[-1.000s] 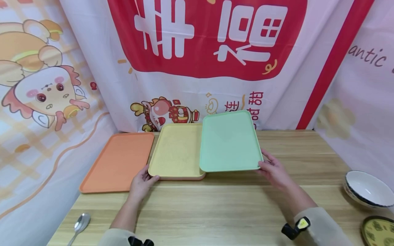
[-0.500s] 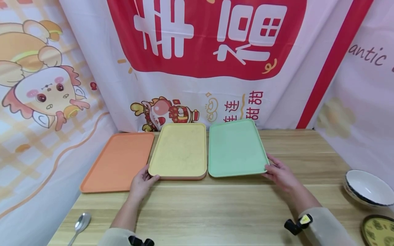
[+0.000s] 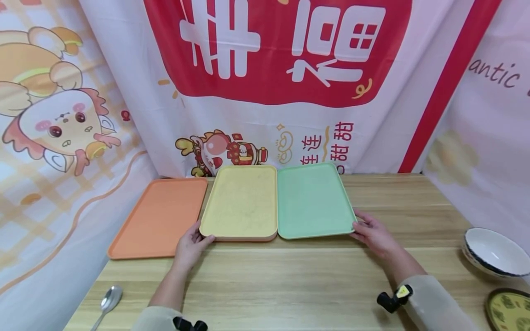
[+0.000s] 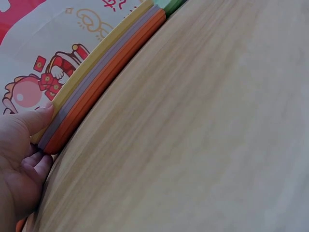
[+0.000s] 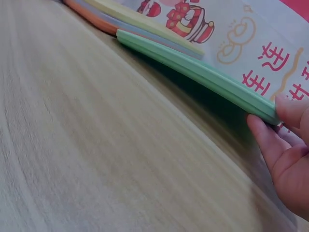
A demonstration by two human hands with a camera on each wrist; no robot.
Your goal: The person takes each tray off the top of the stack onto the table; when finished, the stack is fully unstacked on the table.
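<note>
My right hand (image 3: 374, 234) pinches the near right corner of a green tray (image 3: 314, 200), thumb above and fingers beneath. That side is raised off the table in the right wrist view, while the tray's left end sits low against a stack of trays. A yellow tray (image 3: 242, 202) tops this stack, over a greyish-purple tray (image 4: 99, 70) and an orange tray (image 4: 91, 99). My left hand (image 3: 190, 246) holds the stack's near left corner, thumb on the yellow rim and fingers lower at the side. Another orange tray (image 3: 159, 218) lies flat to the left, partly behind my left hand.
A metal spoon (image 3: 110, 299) lies at the table's front left. At the right edge stand a white bowl (image 3: 497, 253) with a dark rim pattern and a yellow patterned dish (image 3: 509, 308). A printed cloth (image 3: 265, 128) hangs along the table's back edge.
The green tray has come down from above the yellow tray, shifted right off it, then slid slightly left against the stack. My left hand has stayed at the stack's corner.
</note>
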